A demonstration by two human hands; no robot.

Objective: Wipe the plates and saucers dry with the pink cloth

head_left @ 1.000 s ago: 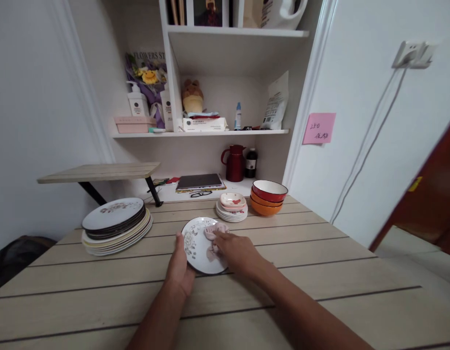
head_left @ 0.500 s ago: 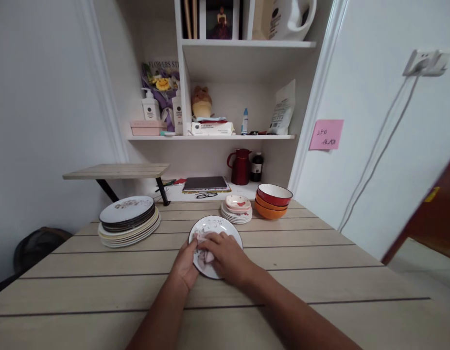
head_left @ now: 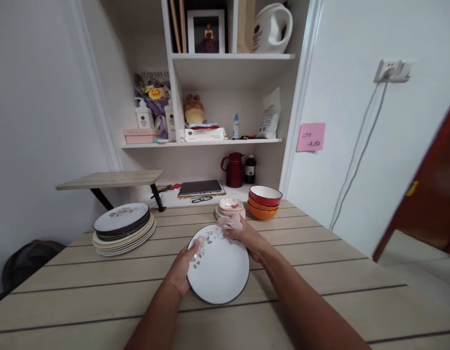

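Observation:
A white plate (head_left: 219, 270) with a dark rim and a floral pattern is tilted above the table in front of me. My left hand (head_left: 181, 272) grips its left edge, the thumb on the upper face. My right hand (head_left: 246, 236) is closed on a pale pink cloth (head_left: 231, 222) at the plate's upper right rim. Just behind the cloth stand small stacked plates with heart-patterned dishes (head_left: 231, 204) on top, partly hidden by it.
Stacked plates (head_left: 123, 217) stand at the left beside a small raised shelf (head_left: 112, 179). Red and orange bowls (head_left: 263, 210) are stacked at the back right. Behind are a laptop (head_left: 199, 187), glasses (head_left: 202, 199) and a red jug (head_left: 234, 170).
The plate is now raised and tilted, showing more of its face. My right hand has moved with the cloth from the plate's middle to its upper right rim. The view has shifted slightly.

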